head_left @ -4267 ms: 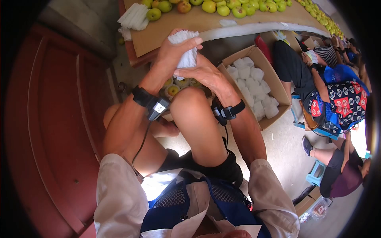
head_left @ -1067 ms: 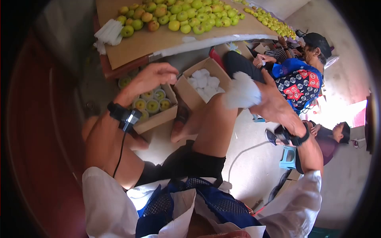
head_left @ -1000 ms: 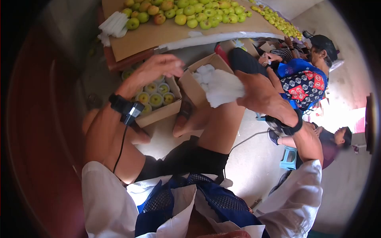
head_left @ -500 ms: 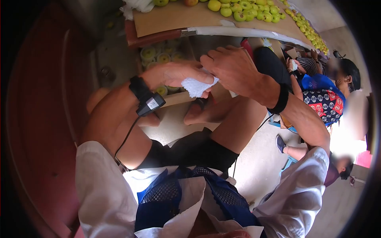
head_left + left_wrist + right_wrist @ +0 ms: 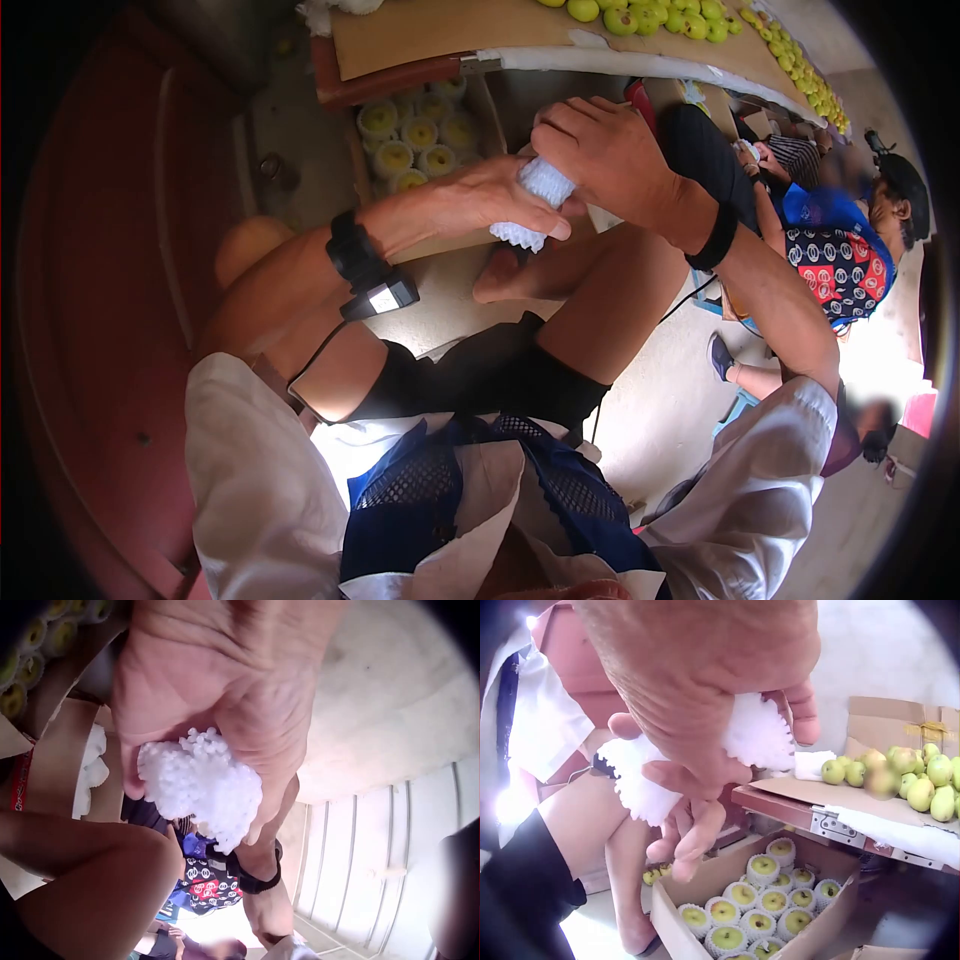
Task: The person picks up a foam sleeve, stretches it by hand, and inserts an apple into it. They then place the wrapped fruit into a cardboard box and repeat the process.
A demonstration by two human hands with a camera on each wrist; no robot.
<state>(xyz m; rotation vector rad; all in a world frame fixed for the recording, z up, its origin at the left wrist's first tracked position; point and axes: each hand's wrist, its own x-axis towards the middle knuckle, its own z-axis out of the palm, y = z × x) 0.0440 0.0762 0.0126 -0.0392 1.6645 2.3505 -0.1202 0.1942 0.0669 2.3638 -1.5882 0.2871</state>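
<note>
A white foam fruit net is bunched between my two hands above the knees. My left hand grips it from the left, thumb laid across its lower part. From the right, my right hand grips its upper part, fingers curled over. In the left wrist view the ruffled end of the foam net sticks out from the left palm. Foam shows on both sides of the right hand in the right wrist view, with left fingertips below. Whether a fruit is inside the net I cannot tell.
Below the hands stands a cardboard box of net-wrapped green apples. Loose apples lie on a cardboard-covered table ahead. A seated person is at the right, a red door at the left.
My right hand has brought the white foam net leftward from over the right knee to my left hand. Both hands now hold it. The head view has shifted slightly.
</note>
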